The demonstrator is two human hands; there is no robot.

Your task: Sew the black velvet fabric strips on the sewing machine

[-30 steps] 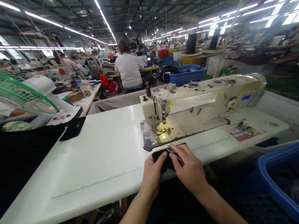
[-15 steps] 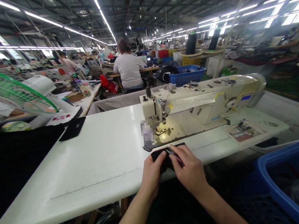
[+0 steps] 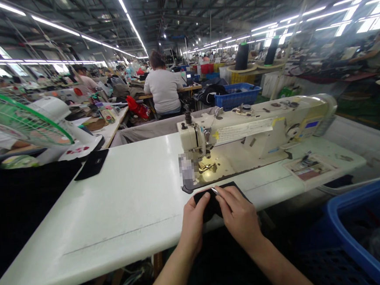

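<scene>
A small piece of black fabric (image 3: 208, 207) is stretched between my hands at the table's front edge, just before the sewing machine (image 3: 242, 132). My left hand (image 3: 192, 217) pinches its left part, thumb on top. In my right hand (image 3: 239, 211) is a pair of thread snips (image 3: 215, 191); only the silvery tip shows between the fingers, and the handle is hidden. The tip lies against the fabric's upper edge, close to my left thumb. My right fingers also rest on the fabric. Behind the fabric, the lit needle area (image 3: 207, 165) of the machine has nothing of mine in it.
On the white tabletop (image 3: 131, 195), a black flat piece (image 3: 93, 164) lies at the far left beside a green-rimmed fan (image 3: 23, 114). A blue basket (image 3: 338, 212) stands low at the right. A co-worker (image 3: 164, 89) sits ahead, back turned.
My right hand has turned and closed in a little, so the snips' purple handle no longer shows and the tip sits nearer the fabric's edge. My left hand keeps its hold.
</scene>
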